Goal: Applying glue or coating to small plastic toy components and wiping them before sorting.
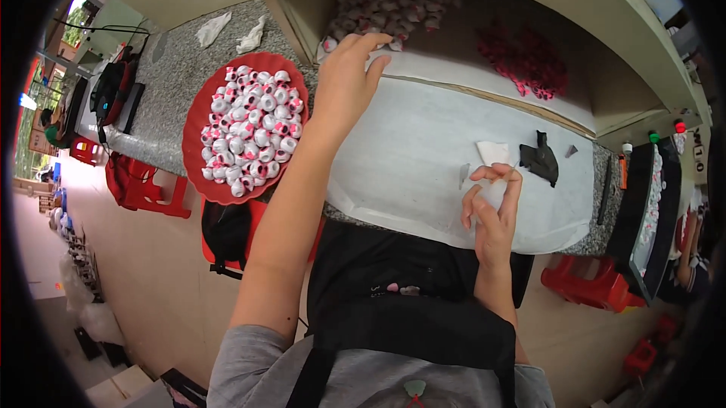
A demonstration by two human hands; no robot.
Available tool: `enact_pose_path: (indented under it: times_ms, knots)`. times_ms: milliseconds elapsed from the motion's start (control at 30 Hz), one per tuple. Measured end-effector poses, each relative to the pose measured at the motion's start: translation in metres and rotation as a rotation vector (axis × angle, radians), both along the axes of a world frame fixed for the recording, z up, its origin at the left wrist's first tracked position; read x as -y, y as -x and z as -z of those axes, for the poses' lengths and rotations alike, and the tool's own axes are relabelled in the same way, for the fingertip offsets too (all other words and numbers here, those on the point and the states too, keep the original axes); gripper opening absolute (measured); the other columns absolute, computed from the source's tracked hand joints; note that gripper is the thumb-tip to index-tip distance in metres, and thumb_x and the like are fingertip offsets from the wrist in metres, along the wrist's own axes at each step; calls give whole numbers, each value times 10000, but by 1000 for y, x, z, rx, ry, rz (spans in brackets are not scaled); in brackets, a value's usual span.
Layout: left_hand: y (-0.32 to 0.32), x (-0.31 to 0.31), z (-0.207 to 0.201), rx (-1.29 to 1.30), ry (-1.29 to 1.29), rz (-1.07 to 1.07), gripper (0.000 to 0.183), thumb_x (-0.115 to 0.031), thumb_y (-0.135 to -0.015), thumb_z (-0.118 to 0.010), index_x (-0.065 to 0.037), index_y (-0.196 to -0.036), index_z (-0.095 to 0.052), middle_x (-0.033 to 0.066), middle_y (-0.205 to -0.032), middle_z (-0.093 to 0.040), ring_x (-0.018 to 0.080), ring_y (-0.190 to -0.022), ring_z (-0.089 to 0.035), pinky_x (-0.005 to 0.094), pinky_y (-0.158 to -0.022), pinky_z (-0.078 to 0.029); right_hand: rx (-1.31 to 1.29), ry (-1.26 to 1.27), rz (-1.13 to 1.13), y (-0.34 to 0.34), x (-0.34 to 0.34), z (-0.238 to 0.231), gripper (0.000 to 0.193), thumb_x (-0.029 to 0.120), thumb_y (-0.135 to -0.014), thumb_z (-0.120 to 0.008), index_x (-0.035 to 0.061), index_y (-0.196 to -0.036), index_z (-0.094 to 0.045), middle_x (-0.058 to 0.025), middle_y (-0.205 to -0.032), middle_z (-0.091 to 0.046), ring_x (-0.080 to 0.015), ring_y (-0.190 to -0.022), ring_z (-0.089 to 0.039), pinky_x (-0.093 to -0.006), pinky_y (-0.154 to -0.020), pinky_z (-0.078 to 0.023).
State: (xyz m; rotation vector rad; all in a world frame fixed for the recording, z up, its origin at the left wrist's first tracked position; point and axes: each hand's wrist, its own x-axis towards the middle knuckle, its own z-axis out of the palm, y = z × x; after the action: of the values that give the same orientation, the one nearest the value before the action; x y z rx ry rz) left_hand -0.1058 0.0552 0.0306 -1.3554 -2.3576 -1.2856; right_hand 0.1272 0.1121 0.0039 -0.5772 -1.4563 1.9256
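My left hand (349, 79) reaches over the front edge of the shelf compartment, fingers stretched and thumb apart. Its fingertips are beside a small white-and-pink piece (395, 43) at the edge of a heap of similar pieces (401, 3). My right hand (495, 215) is above the white sheet (408, 151) with bent fingers around a small whitish piece (495, 193), whose kind I cannot make out. Near its fingertips lie a folded white cloth (493, 152) and a crumpled black cloth (540, 162). A red scalloped tray (192, 136) full of white-and-pink pieces stands left of my left forearm.
Dark pink pieces (522, 60) lie in the compartment's right part. Crumpled tissues (214, 29) rest on the speckled counter (170, 68). An orange tool (623, 171) and a long black tray (643, 219) are at right. Red stools (586, 283) stand below the counter.
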Motion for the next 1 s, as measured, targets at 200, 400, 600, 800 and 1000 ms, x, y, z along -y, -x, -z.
enact_pose_path:
  times_ms: [200,400,600,800,1000]
  knots:
    - [28,-74,35,-256,581,-258,153,-164,-697,-541,-77,-821,-564,144,-708,-563,298,-680,-553,369,-578,-443,-56,-71,-44,-30,-12,6,294,88,-668,-430,22,-927,-308,-123,-954,-367,-148,-599,-451,-239,-435,-393]
    - [32,-77,48,-313,375,-178,75,-104,-680,-517,-54,-714,-560,154,-653,-562,307,-647,-565,368,-554,-456,-75,-43,-43,-39,-23,8,352,144,-714,-451,3,-1009,-322,-123,-986,-368,-202,-781,-478,-310,-536,-450]
    - [-4,-49,22,296,8,146,197,-68,-684,-568,-39,-874,-524,71,-763,-556,148,-620,-526,254,-584,-418,-36,-251,63,-40,-20,-2,376,63,-738,-428,-37,-1098,-391,-104,-982,-389,-211,-791,-485,-300,-547,-461]
    - [-95,6,15,1232,-331,513,185,-21,-714,-543,-26,-896,-512,122,-977,-502,148,-793,-523,264,-707,-431,-266,-95,268,-38,-21,-6,311,94,-690,-562,1,-949,-418,-96,-891,-415,-165,-639,-478,-247,-487,-427]
    - [-129,32,39,1293,-594,593,285,-21,-730,-521,-27,-1007,-450,157,-982,-499,188,-863,-512,321,-756,-428,-414,-26,377,-26,-10,-35,333,115,-624,-635,73,-842,-387,-45,-786,-390,-116,-627,-414,-232,-544,-391]
